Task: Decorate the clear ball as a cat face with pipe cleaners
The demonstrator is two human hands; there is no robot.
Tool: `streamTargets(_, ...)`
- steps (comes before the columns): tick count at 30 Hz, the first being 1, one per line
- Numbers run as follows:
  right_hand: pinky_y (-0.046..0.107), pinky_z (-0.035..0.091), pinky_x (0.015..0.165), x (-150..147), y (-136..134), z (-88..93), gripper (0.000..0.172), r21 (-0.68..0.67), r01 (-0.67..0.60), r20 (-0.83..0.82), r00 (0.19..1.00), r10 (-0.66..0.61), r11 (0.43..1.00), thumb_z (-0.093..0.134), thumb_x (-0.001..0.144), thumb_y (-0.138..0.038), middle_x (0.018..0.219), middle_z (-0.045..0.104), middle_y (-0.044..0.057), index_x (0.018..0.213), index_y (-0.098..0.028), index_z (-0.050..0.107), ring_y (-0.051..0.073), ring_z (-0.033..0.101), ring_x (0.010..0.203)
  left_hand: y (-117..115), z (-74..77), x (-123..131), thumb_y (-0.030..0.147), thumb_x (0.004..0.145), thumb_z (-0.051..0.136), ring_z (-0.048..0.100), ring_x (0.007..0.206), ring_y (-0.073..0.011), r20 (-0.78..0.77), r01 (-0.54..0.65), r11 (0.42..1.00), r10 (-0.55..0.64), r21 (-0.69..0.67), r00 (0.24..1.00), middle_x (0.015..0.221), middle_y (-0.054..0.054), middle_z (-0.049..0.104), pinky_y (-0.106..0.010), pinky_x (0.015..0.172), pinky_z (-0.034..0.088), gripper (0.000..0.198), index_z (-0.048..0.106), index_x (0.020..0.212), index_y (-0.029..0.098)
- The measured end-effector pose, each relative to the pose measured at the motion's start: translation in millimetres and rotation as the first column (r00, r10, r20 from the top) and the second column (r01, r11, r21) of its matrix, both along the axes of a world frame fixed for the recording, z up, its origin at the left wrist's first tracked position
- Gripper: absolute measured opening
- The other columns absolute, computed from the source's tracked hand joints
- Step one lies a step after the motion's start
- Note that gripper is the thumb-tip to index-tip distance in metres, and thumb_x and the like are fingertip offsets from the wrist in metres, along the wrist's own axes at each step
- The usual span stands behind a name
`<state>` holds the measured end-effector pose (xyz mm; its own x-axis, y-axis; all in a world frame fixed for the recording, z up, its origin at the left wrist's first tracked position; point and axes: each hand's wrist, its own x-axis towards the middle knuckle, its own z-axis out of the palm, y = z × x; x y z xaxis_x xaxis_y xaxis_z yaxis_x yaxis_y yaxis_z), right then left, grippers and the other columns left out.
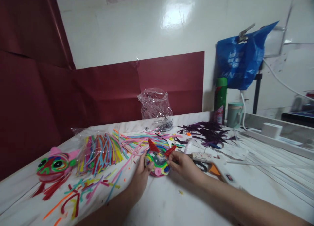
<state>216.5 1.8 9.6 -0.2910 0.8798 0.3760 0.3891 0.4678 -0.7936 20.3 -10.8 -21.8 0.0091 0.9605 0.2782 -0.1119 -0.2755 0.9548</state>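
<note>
A round, colourful pipe-cleaner face (pixel 157 171) with two red pointed ears stands at the centre, over the white table. My left hand (pixel 142 173) holds its left edge, with the thumb on the front. At the right edge, just below the right red ear (pixel 170 150), the fingers of my right hand (pixel 181 164) are pinched together; whether they grip the ear or the rim is too small to tell. A finished-looking pink and red face (pixel 54 167) with black eyes lies on the far left.
Bundled pipe cleaners (pixel 100 154) and cut scraps (pixel 90 186) lie at left. Purple strips (pixel 206 132), black-handled scissors (pixel 201 166) and a glue gun (pixel 227 177) are at right. Behind stand a clear bag (pixel 155 105), a green can (pixel 220 95) and a mug (pixel 234 114).
</note>
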Motion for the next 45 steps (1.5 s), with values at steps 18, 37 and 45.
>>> streamTargets(18, 0.025, 0.036, 0.058, 0.6, -2.0, 2.6, 0.011, 0.007, 0.001, 0.024, 1.0, -0.001, 1.0, 0.05, 0.076, -0.024, 0.063, 0.053, 0.0, 0.066, -0.018, 0.049, 0.013, 0.046, 0.06, 2.2, -3.1, -2.5, 0.043, 0.076, 0.063, 0.041, 0.13, -0.0288, -0.02, 0.016, 1.0, -0.015, 0.009, 1.0, 0.135, -0.012, 0.052, -0.042, 0.109, 0.03, 0.07, 0.038, 0.138, 0.021)
streamTargets(37, 0.025, 0.037, 0.059, -0.4, -2.4, 3.0, 0.011, 0.002, 0.012, 0.02, 1.0, -0.012, 1.0, 0.05, 0.076, -0.022, 0.063, 0.055, 0.0, 0.066, -0.019, 0.049, 0.014, 0.047, 0.061, 3.4, -3.7, -4.0, 0.042, 0.076, 0.064, 0.041, 0.13, -0.0284, -0.047, -0.017, 1.0, 0.018, 0.018, 0.999, 0.132, -0.012, 0.055, -0.04, 0.108, 0.032, 0.066, 0.043, 0.135, 0.021)
streamTargets(45, 0.024, 0.036, 0.057, 0.1, -1.8, 1.6, 0.01, -0.008, 0.011, 0.032, 0.999, -0.01, 1.0, 0.05, 0.076, -0.022, 0.062, 0.052, -0.001, 0.066, -0.019, 0.049, 0.013, 0.046, 0.059, 2.7, -1.9, -3.2, 0.042, 0.076, 0.064, 0.039, 0.132, -0.0287, -0.043, -0.007, 1.0, 0.007, 0.004, 0.999, 0.136, -0.012, 0.051, -0.042, 0.108, 0.031, 0.069, 0.039, 0.137, 0.021)
